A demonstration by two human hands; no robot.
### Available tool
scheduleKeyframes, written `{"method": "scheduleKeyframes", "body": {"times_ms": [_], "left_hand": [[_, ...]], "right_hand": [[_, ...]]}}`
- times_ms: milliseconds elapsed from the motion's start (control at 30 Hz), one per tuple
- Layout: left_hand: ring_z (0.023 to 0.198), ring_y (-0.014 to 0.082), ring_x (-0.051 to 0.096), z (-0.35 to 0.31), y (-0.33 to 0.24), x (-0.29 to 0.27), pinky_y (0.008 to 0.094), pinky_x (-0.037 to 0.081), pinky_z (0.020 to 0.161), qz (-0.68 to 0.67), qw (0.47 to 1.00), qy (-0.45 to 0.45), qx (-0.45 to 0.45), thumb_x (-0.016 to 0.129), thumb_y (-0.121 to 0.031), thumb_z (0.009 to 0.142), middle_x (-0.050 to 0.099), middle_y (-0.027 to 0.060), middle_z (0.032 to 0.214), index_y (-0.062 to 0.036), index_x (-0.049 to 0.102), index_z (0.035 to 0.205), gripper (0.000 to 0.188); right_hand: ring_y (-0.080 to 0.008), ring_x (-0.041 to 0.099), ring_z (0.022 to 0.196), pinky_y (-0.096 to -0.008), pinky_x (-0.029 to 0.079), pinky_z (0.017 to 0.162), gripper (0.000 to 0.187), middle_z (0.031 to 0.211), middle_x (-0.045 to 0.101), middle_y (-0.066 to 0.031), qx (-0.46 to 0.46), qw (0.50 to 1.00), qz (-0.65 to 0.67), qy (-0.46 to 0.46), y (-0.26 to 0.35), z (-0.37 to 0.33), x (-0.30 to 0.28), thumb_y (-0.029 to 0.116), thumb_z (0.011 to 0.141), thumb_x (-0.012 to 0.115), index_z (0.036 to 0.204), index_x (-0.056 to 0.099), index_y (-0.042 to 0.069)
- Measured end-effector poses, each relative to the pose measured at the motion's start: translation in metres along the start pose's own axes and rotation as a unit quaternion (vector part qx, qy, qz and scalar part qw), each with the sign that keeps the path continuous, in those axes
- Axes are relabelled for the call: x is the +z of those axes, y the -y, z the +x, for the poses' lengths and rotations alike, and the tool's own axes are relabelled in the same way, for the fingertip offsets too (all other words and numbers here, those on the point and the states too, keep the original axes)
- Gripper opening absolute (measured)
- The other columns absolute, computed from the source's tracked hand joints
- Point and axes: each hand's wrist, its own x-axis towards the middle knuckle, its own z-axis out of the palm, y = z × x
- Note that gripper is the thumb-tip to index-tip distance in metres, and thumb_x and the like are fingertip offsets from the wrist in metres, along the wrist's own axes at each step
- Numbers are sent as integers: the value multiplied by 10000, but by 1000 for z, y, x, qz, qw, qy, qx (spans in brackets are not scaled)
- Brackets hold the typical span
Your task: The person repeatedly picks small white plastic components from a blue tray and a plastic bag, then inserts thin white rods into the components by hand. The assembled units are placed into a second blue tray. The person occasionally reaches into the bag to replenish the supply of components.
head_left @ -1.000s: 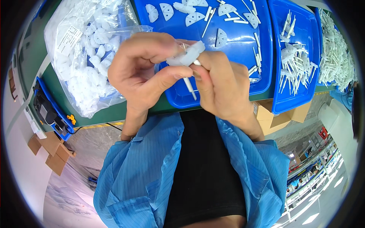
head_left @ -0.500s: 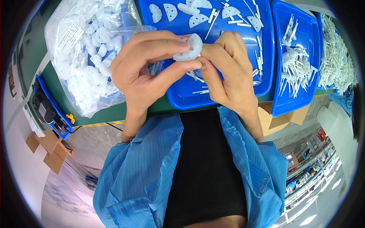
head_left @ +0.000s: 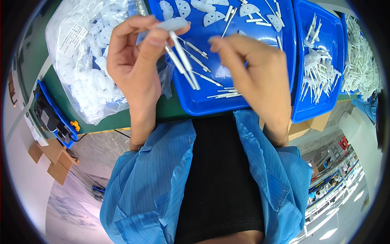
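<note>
My left hand [head_left: 136,57] is raised over the left edge of the nearest blue tray [head_left: 193,107]. Between its thumb and fingers it pinches a translucent white plastic piece [head_left: 172,24], seen nearly edge-on. From this piece several white rods [head_left: 183,57] with thinner ends slant down toward me. My right hand [head_left: 258,67] hovers apart from it, over the right half of the same tray. Its fingers are curled and smeared by motion, so whether they hold anything does not show. White fan-shaped plates with small holes [head_left: 213,18] and loose white rods [head_left: 227,93] lie in the tray.
To the left, a clear plastic bag [head_left: 87,112] holds many white pieces. A second blue tray [head_left: 310,114] at the right carries assembled rod pieces [head_left: 319,73]; beyond it is a heap of white rods [head_left: 359,61]. A small blue bin [head_left: 50,114] stands far left.
My hands have come apart. The left moved up and left with the white piece, tilting it so its rods show. The right let go of it and moved right.
</note>
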Motion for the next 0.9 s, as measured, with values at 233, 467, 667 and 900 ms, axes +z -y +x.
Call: {"method": "scheduleKeyframes", "body": {"times_ms": [233,467,667,900], "left_hand": [[898,292,717,0,4,-2,346,604,770,-40,995,23,-88,636,-145,945,684,141,936,32,614,1052,208],[897,316,719,-2,1,0,335,608,740,-61,990,33,-122,625,-195,957,687,127,948,-3,611,1044,211],[900,311,718,-4,0,4,338,607,740,-61,991,37,-110,624,-197,960,688,136,952,0,605,1056,220],[936,307,711,-4,6,1,320,585,785,-87,991,63,-84,621,-140,958,697,188,993,11,598,1082,197]], "right_hand": [[-340,653,635,-386,541,558,168,754,624,-166,-39,982,-181,22,-15,-11,42,53,757,669,833,524,15],[-191,690,635,-270,534,547,171,771,668,-117,101,991,82,39,-12,-9,-4,18,817,671,905,524,10],[-151,684,739,-244,541,609,188,865,684,-97,26,965,258,-35,13,-19,-7,-46,892,616,1059,543,-1],[-283,702,649,-316,522,542,146,741,660,-163,49,986,157,-10,21,-20,14,55,934,607,1059,550,6]]}}
